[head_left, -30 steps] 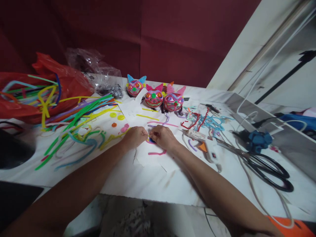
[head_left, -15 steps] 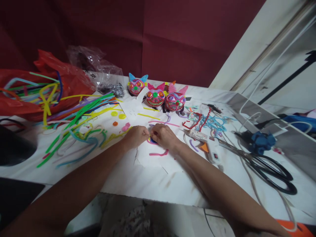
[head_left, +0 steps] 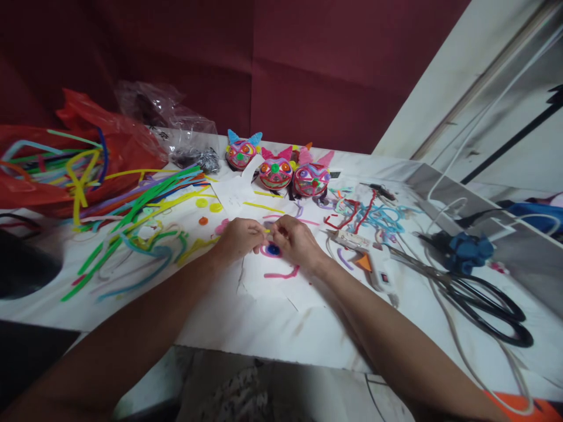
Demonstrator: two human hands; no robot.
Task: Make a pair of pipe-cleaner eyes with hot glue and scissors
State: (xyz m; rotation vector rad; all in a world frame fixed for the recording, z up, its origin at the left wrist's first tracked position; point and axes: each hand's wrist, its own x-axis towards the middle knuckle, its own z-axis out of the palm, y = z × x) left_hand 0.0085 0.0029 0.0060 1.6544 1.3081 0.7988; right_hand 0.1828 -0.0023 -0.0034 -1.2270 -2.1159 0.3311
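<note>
Since the yellow strip (head_left: pixel 267 231) looks light, soft and easily bent, best taken near its ends, I pinch it in the fingers of my left hand (head_left: pixel 240 237) and right hand (head_left: pixel 297 239), near the blue disc (head_left: pixel 273 250).

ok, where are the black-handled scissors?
In the head view, the scissors lie on the right side of the table, just right of the white glue gun, by the blue bundle.

Craft workspace, probably — table (head_left: pixel 308 328) with pipe cleaners (head_left: pixel 145 202), glue gun (head_left: pixel 382 272), scissors (head_left: pixel 461 287) | room type unclear
</note>
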